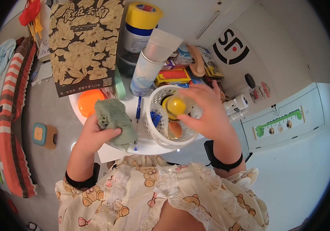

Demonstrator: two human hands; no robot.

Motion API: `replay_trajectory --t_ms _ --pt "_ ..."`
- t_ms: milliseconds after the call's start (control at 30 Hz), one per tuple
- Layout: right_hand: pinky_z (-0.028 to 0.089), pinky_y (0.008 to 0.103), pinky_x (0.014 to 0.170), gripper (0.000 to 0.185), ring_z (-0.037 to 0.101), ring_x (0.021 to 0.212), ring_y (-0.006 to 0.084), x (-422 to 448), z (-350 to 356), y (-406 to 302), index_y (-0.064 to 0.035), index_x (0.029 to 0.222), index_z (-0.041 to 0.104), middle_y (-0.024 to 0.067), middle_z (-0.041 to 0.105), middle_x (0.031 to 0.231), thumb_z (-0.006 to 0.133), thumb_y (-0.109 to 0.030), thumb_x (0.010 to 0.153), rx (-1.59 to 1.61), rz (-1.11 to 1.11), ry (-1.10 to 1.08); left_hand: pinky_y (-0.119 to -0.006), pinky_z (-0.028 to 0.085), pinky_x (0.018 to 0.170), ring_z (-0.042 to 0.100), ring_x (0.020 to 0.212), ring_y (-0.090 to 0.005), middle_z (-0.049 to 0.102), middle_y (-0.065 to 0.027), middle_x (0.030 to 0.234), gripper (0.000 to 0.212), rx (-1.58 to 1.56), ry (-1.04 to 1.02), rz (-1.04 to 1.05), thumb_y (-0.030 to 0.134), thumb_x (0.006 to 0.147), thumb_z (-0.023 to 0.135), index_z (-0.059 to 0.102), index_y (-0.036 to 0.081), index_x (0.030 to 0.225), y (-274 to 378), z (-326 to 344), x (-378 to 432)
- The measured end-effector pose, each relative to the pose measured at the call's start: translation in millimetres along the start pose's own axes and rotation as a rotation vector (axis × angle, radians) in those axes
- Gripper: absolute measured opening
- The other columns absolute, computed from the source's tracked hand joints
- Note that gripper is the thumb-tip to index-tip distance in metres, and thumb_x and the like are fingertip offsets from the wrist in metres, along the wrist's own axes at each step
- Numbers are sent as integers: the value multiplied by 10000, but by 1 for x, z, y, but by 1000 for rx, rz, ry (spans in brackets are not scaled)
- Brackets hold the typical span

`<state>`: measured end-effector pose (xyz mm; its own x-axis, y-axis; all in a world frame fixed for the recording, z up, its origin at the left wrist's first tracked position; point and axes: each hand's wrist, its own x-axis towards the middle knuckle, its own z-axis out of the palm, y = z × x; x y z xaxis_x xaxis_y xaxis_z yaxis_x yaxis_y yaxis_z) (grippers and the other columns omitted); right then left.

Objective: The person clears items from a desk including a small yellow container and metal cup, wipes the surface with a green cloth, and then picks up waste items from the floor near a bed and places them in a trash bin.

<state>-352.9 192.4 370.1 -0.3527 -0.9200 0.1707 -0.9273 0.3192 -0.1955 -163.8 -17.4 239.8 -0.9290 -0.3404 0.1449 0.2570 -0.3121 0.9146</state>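
Observation:
My left hand [92, 132] grips a folded, fuzzy grey-green cloth [113, 115] above the front left of a white round table [142, 147]. Over a white perforated plastic basket [153, 135] is my right hand [205, 108], slightly blurred. Its thumb and fingers are spread around a yellow container with a clear domed top [175, 106]; whether they grip it is unclear. Also inside the basket are blue objects [155, 119] and a small brown-orange rounded item [174, 129]. A blue pen [138, 108] lies between the cloth and the basket.
Behind stand a black-and-gold floral box [84, 49], a yellow tape roll [144, 16] on stacked containers, and a pale cylindrical can [143, 73] holding a pouch. An orange round object [90, 102] sits left. Small boxes [173, 76] crowd the back right. A small stool [43, 135] stands on the floor.

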Motion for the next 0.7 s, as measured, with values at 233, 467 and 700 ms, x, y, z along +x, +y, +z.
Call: replay_trajectory --t_ms 233,467,700 --pt "312 486 1027 570 608 977 217 -57 -27 44 -68 1177 559 82 624 1119 762 -169 654 254 64 675 -319 470 876 593 995 -176 605 -83 1096 505 5 109 39 11 747 644 474 -6 1222 -11 -7 0" --pt "490 283 737 610 633 901 193 -111 -14 78 -62 1239 535 112 652 1057 769 -141 682 267 494 543 -322 462 888 590 1005 -191 601 -92 1098 522 32 242 69 29 723 647 476 -14 1214 -16 -8 -2" --pt "496 309 764 583 615 951 207 -128 23 111 -52 1234 537 118 631 1111 755 -123 698 342 564 515 -314 454 886 586 995 -186 599 -86 1091 485 68 259 42 32 739 619 481 -15 1202 -11 -1 -1"
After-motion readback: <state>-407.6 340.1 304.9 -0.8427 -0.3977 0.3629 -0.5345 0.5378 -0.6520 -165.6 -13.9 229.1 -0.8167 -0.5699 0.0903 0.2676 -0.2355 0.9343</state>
